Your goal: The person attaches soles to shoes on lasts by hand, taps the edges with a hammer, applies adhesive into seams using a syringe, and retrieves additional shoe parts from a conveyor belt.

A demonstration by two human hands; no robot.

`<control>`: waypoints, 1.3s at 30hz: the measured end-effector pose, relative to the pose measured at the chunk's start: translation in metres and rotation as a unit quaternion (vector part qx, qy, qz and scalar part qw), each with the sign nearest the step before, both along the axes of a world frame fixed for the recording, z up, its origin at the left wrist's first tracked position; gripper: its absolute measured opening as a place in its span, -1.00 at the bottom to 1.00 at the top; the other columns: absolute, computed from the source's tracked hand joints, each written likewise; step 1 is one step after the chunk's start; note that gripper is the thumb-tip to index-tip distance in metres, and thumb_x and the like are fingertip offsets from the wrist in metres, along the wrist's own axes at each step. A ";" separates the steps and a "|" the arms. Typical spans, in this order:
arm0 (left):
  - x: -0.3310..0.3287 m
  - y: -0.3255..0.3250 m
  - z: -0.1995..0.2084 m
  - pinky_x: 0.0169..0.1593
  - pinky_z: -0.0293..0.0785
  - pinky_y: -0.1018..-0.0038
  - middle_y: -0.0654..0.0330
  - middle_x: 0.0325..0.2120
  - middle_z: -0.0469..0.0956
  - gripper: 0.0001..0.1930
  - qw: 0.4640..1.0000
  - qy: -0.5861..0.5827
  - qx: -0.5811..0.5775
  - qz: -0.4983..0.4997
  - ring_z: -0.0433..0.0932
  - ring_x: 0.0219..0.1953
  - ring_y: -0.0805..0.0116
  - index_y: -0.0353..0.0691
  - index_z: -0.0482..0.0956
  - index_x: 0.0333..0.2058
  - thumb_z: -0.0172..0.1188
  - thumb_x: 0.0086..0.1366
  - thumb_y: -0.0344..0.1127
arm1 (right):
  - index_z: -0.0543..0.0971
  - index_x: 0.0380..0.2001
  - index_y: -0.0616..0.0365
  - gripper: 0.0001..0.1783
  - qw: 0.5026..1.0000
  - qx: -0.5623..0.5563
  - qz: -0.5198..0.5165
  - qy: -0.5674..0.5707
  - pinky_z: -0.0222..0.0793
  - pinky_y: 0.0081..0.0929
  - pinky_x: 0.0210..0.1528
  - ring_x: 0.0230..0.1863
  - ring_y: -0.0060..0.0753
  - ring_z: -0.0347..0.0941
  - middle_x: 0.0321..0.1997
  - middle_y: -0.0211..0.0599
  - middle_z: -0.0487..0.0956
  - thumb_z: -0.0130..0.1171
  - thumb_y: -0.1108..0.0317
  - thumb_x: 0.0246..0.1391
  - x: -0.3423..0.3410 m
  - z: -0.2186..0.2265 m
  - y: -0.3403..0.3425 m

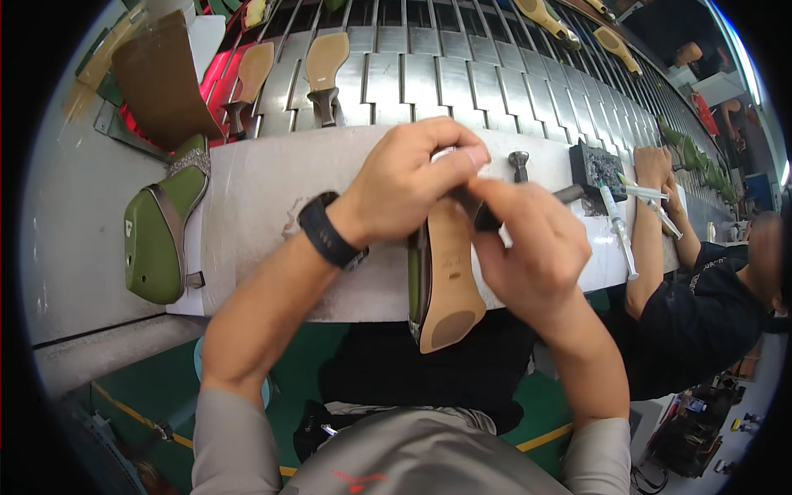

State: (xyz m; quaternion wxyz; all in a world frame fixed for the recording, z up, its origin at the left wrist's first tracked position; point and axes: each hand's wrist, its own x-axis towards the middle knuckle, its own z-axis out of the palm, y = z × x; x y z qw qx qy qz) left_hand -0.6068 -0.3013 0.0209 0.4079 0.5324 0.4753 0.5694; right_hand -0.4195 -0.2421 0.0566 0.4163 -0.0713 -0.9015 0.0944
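Note:
A high-heeled shoe (pixel 454 272) lies on the bench, its tan sole facing up and its toe end toward me, reaching past the near edge. A strip of green upper shows along its left side. My left hand (pixel 417 173) is closed around the far, heel end. My right hand (pixel 540 243) is closed right beside it, thumb and fingers pinched together at the heel. A dark piece (pixel 487 218) shows beneath those fingers; whether it is the heel or something held, I cannot tell. The hands hide most of the heel end.
A green shoe (pixel 165 235) stands at the bench's left. Beyond my right hand are a hammer (pixel 519 165) and a black block (pixel 587 169) with several syringes (pixel 617 231). More shoes (pixel 327 66) ride the metal slat conveyor (pixel 388 78) behind. A co-worker's arm (pixel 649 223) rests at the right.

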 end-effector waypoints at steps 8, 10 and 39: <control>0.006 0.013 -0.008 -0.10 0.58 0.56 0.20 -0.26 0.73 -0.67 0.997 -0.082 -0.014 -0.010 0.64 -0.22 0.55 -0.41 0.72 -0.11 0.22 0.56 -0.18 | 0.71 -0.14 0.24 -0.71 0.938 -0.338 -0.075 -0.014 0.45 -0.45 -0.43 -0.51 -0.56 0.51 -0.46 -0.34 0.65 0.51 0.51 0.03 0.010 -0.013 -0.002; 0.009 0.012 -0.008 -0.10 0.59 0.55 0.20 -0.25 0.73 -0.65 0.999 -0.042 -0.024 0.007 0.65 -0.21 0.55 -0.41 0.73 -0.10 0.23 0.56 -0.16 | 0.71 -0.19 0.26 -0.74 0.894 -0.424 -0.108 -0.094 0.35 -0.57 -0.45 -0.50 -0.73 0.40 -0.51 -0.45 0.59 0.50 0.33 0.16 0.021 -0.007 -0.001; 0.007 0.009 -0.019 -0.11 0.54 0.52 0.25 -0.31 0.70 -0.64 0.998 0.001 -0.002 0.070 0.58 -0.23 0.55 -0.42 0.73 -0.15 0.20 0.57 -0.15 | 0.68 -0.58 0.31 -0.49 0.847 -0.454 -0.131 -0.243 0.29 -0.47 -0.56 -0.67 -0.63 0.36 -0.72 -0.43 0.53 0.53 0.03 0.11 0.004 -0.002 -0.011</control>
